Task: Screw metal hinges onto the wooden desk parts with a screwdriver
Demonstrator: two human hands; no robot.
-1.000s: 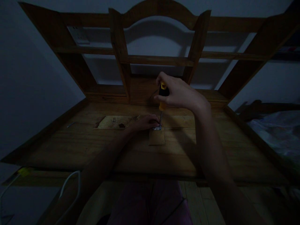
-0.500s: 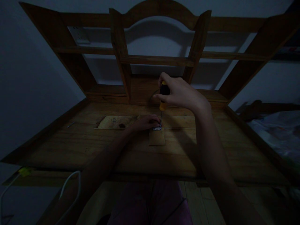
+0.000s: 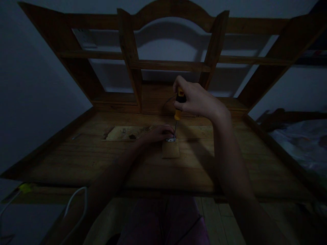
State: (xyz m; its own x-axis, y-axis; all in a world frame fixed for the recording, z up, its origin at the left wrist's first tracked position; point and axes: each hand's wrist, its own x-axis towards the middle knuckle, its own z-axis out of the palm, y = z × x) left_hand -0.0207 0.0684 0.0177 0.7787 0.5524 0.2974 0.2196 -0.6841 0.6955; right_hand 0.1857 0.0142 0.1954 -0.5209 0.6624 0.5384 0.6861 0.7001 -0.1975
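My right hand (image 3: 195, 98) is wrapped around the black and yellow handle of a screwdriver (image 3: 178, 115). The screwdriver points down, slightly tilted, and its tip meets the right end of a small metal bracket (image 3: 170, 140). Beneath the bracket lies a small square piece of wood (image 3: 171, 150) on the desk top (image 3: 102, 166). Low beside the shaft, my left hand (image 3: 159, 133) has its fingers bent and pressed together against the bracket's back edge. The fingertips partly hide that edge, and a screw at the tip is too small to make out.
A wooden shelf unit (image 3: 171, 65) rises along the back of the desk. Left of the hands is a pale rough strip (image 3: 119, 133) in the desk top. A thin metal piece (image 3: 76, 136) lies farther left. A white cable (image 3: 74, 197) hangs at the front left edge.
The screwdriver handle has turned a little in my right hand, and the fingers have shifted on it. My left hand stays at the bracket.
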